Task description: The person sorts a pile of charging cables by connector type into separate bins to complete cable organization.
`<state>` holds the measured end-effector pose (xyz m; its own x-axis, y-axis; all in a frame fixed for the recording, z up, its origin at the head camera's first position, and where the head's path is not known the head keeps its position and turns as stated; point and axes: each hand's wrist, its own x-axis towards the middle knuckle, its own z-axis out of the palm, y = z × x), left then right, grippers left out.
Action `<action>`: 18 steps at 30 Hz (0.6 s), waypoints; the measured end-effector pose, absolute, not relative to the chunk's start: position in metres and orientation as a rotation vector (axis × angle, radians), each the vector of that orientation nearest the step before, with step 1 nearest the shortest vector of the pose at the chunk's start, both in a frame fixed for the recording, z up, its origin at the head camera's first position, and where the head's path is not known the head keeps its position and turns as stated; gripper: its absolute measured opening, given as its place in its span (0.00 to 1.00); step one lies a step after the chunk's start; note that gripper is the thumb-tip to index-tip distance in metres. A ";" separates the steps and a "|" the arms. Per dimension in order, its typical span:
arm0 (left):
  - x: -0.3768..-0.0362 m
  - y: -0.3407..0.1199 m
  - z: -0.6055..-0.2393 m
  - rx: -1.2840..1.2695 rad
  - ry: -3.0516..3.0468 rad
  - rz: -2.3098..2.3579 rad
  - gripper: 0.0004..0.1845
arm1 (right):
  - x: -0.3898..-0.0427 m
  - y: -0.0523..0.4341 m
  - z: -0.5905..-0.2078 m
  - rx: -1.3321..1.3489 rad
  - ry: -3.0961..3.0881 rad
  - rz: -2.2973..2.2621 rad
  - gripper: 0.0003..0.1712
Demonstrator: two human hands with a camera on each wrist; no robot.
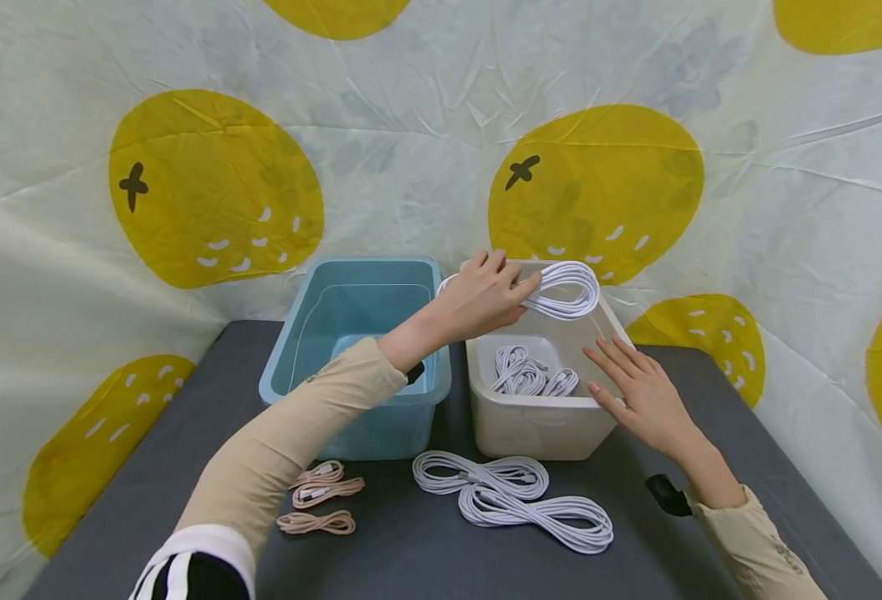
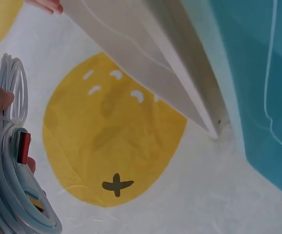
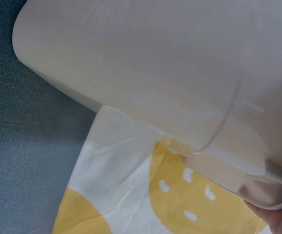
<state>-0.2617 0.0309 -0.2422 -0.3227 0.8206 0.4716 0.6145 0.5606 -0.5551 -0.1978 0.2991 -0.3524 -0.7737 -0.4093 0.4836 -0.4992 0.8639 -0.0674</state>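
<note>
My left hand (image 1: pixel 478 296) grips a coiled white cable (image 1: pixel 570 292) above the off-white bin (image 1: pixel 531 429). In the left wrist view the coil (image 2: pixel 9 170) has a connector with a red face (image 2: pixel 24 147) tucked against it. Smaller white cable bundles (image 1: pixel 519 372) lie on the floor of that bin. At the bin's right front corner is my right hand (image 1: pixel 639 396), its fingers extended over the rim. The right wrist view shows the bin's outer wall (image 3: pixel 131 63) up close, with part of the hand at the lower right edge.
A blue bin (image 1: pixel 388 429) stands left of the off-white one, under my left forearm. Two white cable coils (image 1: pixel 538 512) lie on the dark table (image 1: pixel 403 558) in front. Several pinkish cable bundles (image 1: pixel 317 522) lie to their left. A patterned cloth (image 1: pixel 411 167) hangs behind.
</note>
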 end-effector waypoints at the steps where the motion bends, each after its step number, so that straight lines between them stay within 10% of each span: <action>1: -0.263 0.033 -0.242 -1.140 -2.059 0.360 0.18 | -0.198 0.299 -0.352 0.665 -2.574 0.264 0.29; 18: -0.290 0.066 -0.257 -1.044 -2.168 0.344 0.14 | -0.198 0.299 -0.352 0.655 -2.580 0.256 0.30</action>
<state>-0.2897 0.0662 -0.2566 -0.4336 0.7657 0.4750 0.5808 0.6405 -0.5023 -0.1981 0.2987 -0.3523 -0.7791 -0.4044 0.4790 -0.4905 0.8691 -0.0641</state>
